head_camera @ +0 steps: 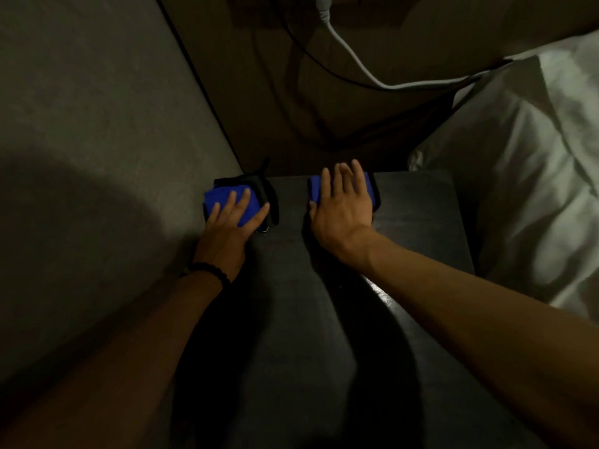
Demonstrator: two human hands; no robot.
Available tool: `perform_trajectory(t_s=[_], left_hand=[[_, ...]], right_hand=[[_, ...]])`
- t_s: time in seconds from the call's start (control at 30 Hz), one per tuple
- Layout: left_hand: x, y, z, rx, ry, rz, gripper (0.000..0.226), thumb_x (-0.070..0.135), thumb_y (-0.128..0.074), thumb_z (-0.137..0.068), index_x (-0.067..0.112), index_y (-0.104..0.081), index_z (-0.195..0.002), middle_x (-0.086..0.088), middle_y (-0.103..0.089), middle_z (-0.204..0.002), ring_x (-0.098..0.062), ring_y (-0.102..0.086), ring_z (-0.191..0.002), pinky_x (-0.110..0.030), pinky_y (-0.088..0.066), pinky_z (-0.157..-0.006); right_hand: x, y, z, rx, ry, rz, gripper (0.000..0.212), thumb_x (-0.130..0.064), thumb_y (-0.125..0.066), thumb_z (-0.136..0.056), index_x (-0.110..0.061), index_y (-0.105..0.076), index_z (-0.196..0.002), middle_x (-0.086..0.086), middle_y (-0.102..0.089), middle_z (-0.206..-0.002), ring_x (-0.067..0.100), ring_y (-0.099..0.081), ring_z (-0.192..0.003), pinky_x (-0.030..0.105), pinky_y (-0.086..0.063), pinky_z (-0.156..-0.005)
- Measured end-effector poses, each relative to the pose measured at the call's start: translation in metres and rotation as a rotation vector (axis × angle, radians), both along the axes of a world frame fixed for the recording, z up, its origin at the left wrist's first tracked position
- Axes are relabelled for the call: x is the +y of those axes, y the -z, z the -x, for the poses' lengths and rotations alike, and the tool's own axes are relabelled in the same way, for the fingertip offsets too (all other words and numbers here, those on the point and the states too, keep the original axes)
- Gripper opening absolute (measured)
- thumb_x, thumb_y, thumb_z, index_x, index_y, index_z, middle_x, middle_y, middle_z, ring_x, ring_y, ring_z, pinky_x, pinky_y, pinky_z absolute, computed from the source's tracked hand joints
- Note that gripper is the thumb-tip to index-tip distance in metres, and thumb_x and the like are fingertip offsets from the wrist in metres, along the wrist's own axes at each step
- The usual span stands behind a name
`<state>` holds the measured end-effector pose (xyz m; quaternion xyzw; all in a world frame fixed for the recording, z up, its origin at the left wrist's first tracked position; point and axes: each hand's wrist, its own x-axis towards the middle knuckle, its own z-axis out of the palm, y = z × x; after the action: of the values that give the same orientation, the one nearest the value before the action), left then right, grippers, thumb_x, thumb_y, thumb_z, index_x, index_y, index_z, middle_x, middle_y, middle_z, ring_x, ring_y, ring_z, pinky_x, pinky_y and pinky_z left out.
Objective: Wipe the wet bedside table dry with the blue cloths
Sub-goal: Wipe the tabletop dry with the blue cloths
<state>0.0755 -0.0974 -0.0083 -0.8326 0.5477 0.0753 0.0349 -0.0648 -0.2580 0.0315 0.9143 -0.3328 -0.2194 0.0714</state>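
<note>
Hands flat (fingers spread) — left hand [231,222], right hand [343,210] — pressing blue cloths [223,197].

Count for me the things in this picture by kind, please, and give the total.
Folded blue cloths with black edging: 2, one under the left hand, one under the right hand
Dark wooden bedside table: 1
White pillow: 1
White cable: 1
Black cable: 1
Black bead bracelet: 1
Total: 7

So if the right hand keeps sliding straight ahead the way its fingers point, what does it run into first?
The right hand, flat on its blue cloth, points toward the bedside table's far edge. Past that edge it would probably meet the dark wall panel behind, where cables hang, though depth is hard to judge.
</note>
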Motion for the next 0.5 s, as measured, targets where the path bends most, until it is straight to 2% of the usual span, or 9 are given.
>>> perform_trajectory(t_s=[0.07, 0.17, 0.23, 0.33, 0.5], left_hand=[[0.001, -0.001, 0.003, -0.002, -0.031, 0.005, 0.077, 0.005, -0.048, -0.084, 0.032, -0.013, -0.147, -0.009, -0.001, -0.158, -0.035, -0.001, -0.143, -0.049, -0.002, -0.114], [0.01, -0.002, 0.011, 0.037, -0.151, 0.185, 0.059, 0.029, -0.043, -0.092, 0.025, -0.02, -0.146, -0.014, -0.007, -0.156, -0.036, -0.008, -0.142, -0.052, -0.008, -0.115], [0.017, -0.001, 0.02, 0.08, -0.32, 0.294, 0.059, 0.035, -0.04, -0.093, 0.022, -0.019, -0.146, -0.015, -0.01, -0.155, -0.035, -0.014, -0.141, -0.052, -0.013, -0.113], [0.022, 0.003, 0.03, 0.185, -0.596, 0.291, 0.064, 0.041, -0.037, -0.091, 0.023, -0.011, -0.147, -0.013, -0.012, -0.155, -0.034, -0.021, -0.138, -0.053, -0.026, -0.109], [0.023, 0.011, 0.033, 0.321, -0.686, 0.278, 0.06, 0.045, -0.031, -0.095, 0.034, -0.003, -0.147, -0.008, -0.004, -0.157, -0.032, -0.017, -0.14, -0.051, -0.024, -0.109]], right_hand=[[0.008, -0.002, -0.003, 0.101, -0.01, 0.045, 0.072, -0.048, -0.007, -0.107, 0.004, -0.002, -0.157, 0.025, -0.008, -0.166, 0.036, 0.003, -0.156, 0.054, 0.02, -0.119], [0.011, -0.004, -0.008, 0.093, -0.031, 0.05, 0.077, -0.052, -0.006, -0.106, 0.007, -0.001, -0.155, 0.024, -0.003, -0.166, 0.036, 0.007, -0.155, 0.052, 0.019, -0.118], [0.006, -0.001, -0.003, 0.003, 0.04, -0.093, 0.077, -0.053, -0.006, -0.106, 0.003, 0.005, -0.157, 0.022, 0.004, -0.167, 0.034, 0.01, -0.155, 0.049, 0.012, -0.123], [-0.001, 0.011, 0.01, -0.153, 0.152, -0.274, 0.075, -0.055, -0.01, -0.106, -0.007, 0.014, -0.158, 0.014, 0.018, -0.167, 0.031, 0.018, -0.154, 0.052, 0.005, -0.125], [0.004, 0.033, 0.005, -0.296, 0.127, -0.256, 0.072, -0.053, -0.008, -0.106, -0.01, 0.015, -0.159, 0.013, 0.02, -0.167, 0.031, 0.021, -0.153, 0.051, 0.008, -0.125]])
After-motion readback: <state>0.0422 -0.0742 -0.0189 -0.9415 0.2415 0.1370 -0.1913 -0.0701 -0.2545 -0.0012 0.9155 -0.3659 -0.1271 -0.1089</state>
